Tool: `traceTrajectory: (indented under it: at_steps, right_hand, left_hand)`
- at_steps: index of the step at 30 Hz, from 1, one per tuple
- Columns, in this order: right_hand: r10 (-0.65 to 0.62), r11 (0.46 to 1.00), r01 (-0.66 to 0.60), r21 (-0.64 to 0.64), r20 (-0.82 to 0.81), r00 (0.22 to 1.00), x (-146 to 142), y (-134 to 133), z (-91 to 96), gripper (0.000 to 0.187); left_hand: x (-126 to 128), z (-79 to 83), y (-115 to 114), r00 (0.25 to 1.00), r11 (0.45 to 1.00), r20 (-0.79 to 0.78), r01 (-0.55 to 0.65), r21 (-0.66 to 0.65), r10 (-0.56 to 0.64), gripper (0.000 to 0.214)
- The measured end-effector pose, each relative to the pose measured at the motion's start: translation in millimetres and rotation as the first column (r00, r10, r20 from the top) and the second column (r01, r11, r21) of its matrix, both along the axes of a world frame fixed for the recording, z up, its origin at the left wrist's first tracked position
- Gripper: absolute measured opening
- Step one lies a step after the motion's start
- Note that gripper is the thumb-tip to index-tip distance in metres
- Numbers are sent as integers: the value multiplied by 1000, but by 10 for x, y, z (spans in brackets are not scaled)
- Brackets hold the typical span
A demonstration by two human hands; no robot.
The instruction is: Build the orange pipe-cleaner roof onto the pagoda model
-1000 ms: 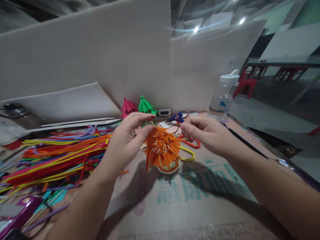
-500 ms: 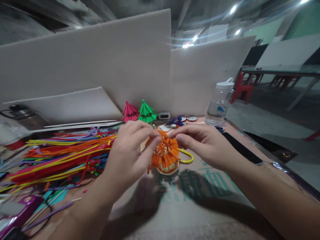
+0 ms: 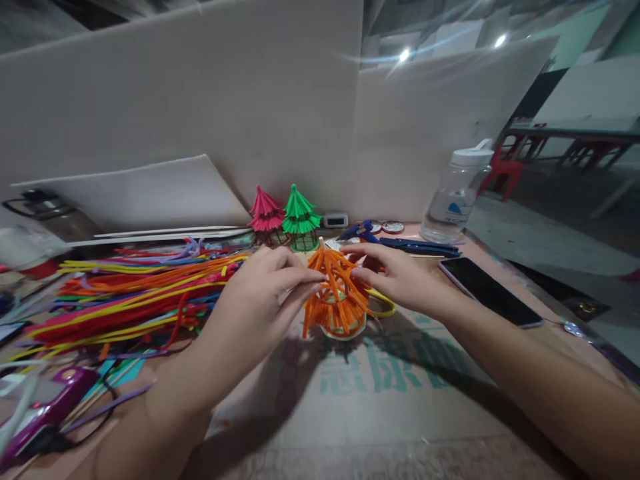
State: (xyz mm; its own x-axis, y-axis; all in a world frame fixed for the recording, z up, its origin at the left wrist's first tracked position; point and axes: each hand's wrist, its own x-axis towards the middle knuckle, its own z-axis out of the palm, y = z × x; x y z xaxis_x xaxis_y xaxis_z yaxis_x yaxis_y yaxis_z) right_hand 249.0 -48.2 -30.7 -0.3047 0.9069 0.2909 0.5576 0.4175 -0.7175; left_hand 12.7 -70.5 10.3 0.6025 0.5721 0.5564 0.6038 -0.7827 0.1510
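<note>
A small orange pipe-cleaner pavilion (image 3: 337, 313) stands on the table between my hands, its flared strips spreading round a pale base. My left hand (image 3: 265, 297) pinches with thumb and forefinger at the left of the upper roof. On the right side of that roof, my right hand (image 3: 395, 270) has its thumb and fingers curled around orange strips; the exact contact is partly hidden. A yellow loop (image 3: 384, 307) lies just behind and to the right, under my right hand. Farther back stand a green pavilion (image 3: 301, 217) and a pink pavilion (image 3: 267, 213) of the same kind.
Loose coloured pipe cleaners (image 3: 135, 293) cover the left side. A purple device (image 3: 60, 407) with a cable sits front left. At the back are a glue gun (image 3: 360, 231), dark pliers (image 3: 420, 247) and a water bottle (image 3: 453, 200). A phone (image 3: 490, 292) lies right; white boards (image 3: 200, 113) rise behind.
My view has tilted down and turned slightly left. My right hand's fingers have spread a little and lowered around the roof's right side. The orange roof's top shows more between my hands.
</note>
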Motion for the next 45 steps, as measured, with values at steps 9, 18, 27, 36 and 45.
traceTrajectory:
  at_steps: [9, 18, 27, 36, 45]
  right_hand:
    - [7, 1000, -6, -28, 14, 1000, -1, -35, 63, 34]
    - [24, 999, -24, -36, -23, 999, 15, -24, 59, 30]
    - [18, 999, -19, -26, -32, 999, 2, -24, 56, 28]
    - [64, 998, -64, -8, 23, 998, 41, -43, 41, 25]
    - [70, 997, -71, 20, 41, 997, 48, -49, 44, 24]
  left_hand:
    - [61, -102, -15, 924, 947, -356, -23, 322, 143, 17]
    - [-87, 103, 36, 1000, 994, 9, -30, 108, 29, 16]
    - [-44, 101, -9, 997, 990, -48, -70, -124, 64, 18]
    - [88, -38, -10, 995, 892, 4, -87, -444, 99, 24]
    - [36, -6, 20, 987, 891, -34, -158, -426, 158, 15]
